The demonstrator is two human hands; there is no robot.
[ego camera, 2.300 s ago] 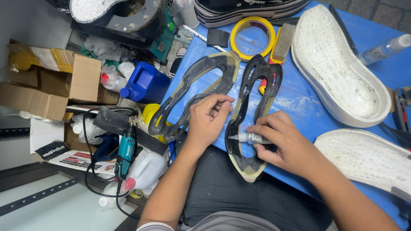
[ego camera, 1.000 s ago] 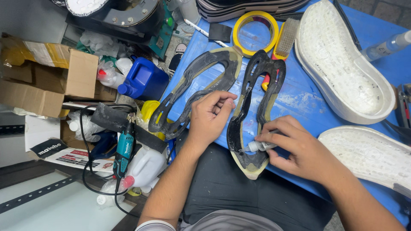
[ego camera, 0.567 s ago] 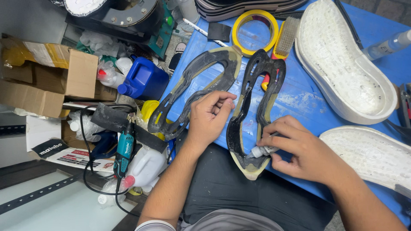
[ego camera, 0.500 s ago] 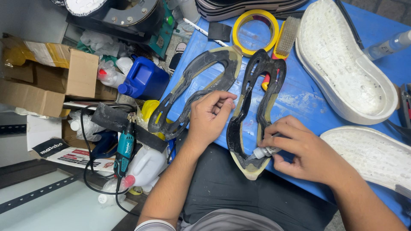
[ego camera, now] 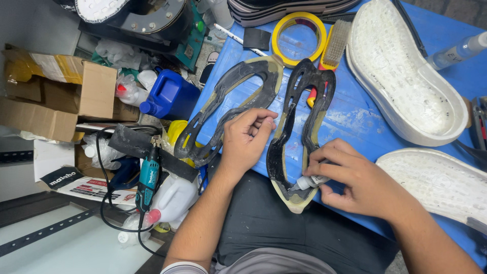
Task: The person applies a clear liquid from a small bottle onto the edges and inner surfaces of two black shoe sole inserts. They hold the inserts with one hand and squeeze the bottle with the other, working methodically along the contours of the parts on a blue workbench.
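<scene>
- Right hand (ego camera: 355, 180): fingers closed around a small white glue bottle (ego camera: 310, 181); its nozzle points left and touches the heel end of the nearer black outsole (ego camera: 297, 134).
- Nearer black outsole: lies lengthwise at the near edge of the blue table (ego camera: 355, 114), heel overhanging toward the person's lap, toe pointing away.
- Left hand (ego camera: 246, 139): fingers loosely curled, holding nothing; fingertips press on the left rim of this outsole, between it and the second black outsole (ego camera: 228, 109).
- Second black outsole: just left of the first, angled, its near end past the table edge.
- Right side: two white midsoles, one near (ego camera: 441, 185), one farther (ego camera: 401, 76), well apart from the hands.
- Far edge: yellow tape roll (ego camera: 298, 35) and a brush (ego camera: 337, 43), just beyond the outsole toes.
- Floor, left: teal rotary tool (ego camera: 147, 177), blue canister (ego camera: 170, 94), cardboard boxes (ego camera: 61, 99).
</scene>
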